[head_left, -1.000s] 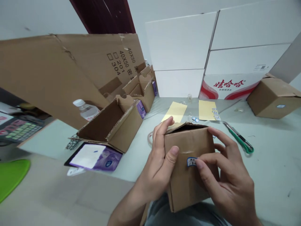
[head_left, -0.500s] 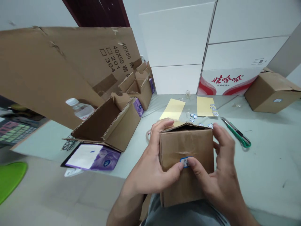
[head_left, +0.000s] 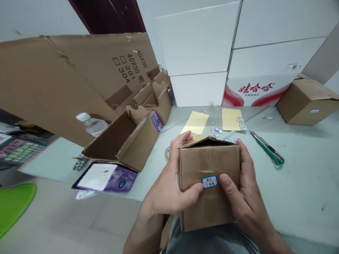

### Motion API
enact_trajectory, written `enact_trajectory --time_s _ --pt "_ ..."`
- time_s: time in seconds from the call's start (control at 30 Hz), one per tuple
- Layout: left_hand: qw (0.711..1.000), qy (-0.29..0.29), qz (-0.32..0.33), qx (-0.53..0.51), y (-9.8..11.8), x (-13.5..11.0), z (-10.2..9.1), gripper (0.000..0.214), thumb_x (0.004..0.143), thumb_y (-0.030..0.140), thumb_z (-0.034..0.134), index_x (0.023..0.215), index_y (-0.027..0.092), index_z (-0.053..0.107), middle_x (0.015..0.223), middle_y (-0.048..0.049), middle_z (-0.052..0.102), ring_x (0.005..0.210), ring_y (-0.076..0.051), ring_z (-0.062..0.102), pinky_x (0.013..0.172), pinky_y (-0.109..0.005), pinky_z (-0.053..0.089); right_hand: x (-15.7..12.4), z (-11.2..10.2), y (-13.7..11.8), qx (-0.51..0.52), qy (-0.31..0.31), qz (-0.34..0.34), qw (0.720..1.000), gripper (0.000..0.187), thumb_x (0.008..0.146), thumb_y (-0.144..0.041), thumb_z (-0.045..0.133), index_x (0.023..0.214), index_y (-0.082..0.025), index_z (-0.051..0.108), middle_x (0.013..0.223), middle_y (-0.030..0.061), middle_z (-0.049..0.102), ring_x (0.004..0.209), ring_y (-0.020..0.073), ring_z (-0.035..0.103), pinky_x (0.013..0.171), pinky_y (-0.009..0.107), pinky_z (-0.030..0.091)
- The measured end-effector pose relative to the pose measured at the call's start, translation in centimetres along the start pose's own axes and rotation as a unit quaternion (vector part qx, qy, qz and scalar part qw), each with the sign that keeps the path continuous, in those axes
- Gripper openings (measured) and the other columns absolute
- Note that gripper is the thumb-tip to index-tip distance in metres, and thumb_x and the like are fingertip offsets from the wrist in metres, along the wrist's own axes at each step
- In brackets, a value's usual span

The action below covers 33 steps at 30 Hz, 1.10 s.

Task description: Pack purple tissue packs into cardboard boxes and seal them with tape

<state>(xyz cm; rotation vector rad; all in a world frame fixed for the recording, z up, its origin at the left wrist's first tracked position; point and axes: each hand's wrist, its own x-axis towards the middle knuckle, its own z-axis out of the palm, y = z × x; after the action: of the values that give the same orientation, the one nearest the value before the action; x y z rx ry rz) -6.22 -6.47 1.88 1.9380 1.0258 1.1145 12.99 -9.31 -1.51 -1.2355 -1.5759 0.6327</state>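
A small brown cardboard box [head_left: 206, 208] stands upright in front of me, its top flaps slightly raised. A small blue-edged white sticker [head_left: 209, 181] is stuck on its near face. My left hand [head_left: 172, 180] grips the box's left side, with the thumb pressed on the front beside the sticker. On the box's other side my right hand [head_left: 246, 197] wraps round the edge, its thumb resting just right of the sticker.
Open cardboard boxes [head_left: 124, 141] and purple packets [head_left: 108, 176] lie at left, under a big leaning cardboard sheet [head_left: 66, 81]. Two yellow backing sheets [head_left: 231, 119], loose stickers and a green-handled knife [head_left: 267, 148] lie behind. White cartons [head_left: 233, 53] stand at the back; another brown box [head_left: 307, 102] sits at right.
My right fingers pressed the sticker onto the box face, then moved off it. Both thumbs now rest either side of the sticker and the box stands squarer to me.
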Motion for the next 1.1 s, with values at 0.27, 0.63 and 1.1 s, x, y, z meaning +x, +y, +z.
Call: enact_trajectory --time_s 0.27,0.63,1.1 --pt "0.992 0.119 0.026 0.026 -0.1 -0.4 4.7 0.067 0.095 0.066 0.037 0.152 0.034 0.027 0.151 -0.0082 0.035 0.144 -0.035 0.03 0.121 -0.06 0.018 -1.6 -3.1 1.7 -0.068 -0.005 -0.015 0.998 0.091 0.092 -0.068 0.046 0.162 -0.029 0.001 0.165 0.01 0.025 0.147 0.0383 0.033 0.112 0.056 0.043" --pt "0.972 0.148 0.158 0.094 -2.8 -0.7 10.7 0.063 0.094 0.023 0.049 0.153 0.024 0.026 0.158 -0.0112 0.023 0.152 -0.028 0.015 0.124 -0.046 0.02 -3.6 -8.5 9.2 -0.086 0.065 0.143 0.984 0.106 0.073 -0.056 0.073 0.159 -0.031 0.016 0.162 0.0116 0.028 0.143 0.0399 0.037 0.107 0.055 0.044" --pt "0.978 0.148 0.044 0.136 -11.9 -6.4 4.8 0.04 0.097 0.027 0.048 0.136 0.028 0.054 0.136 -0.0068 0.063 0.132 -0.025 0.055 0.112 -0.042 0.044 -6.1 -14.6 16.1 0.15 0.211 0.141 0.956 0.089 0.077 -0.067 0.035 0.155 -0.023 0.033 0.124 0.0165 0.069 0.126 0.0515 0.054 0.093 0.071 0.043"
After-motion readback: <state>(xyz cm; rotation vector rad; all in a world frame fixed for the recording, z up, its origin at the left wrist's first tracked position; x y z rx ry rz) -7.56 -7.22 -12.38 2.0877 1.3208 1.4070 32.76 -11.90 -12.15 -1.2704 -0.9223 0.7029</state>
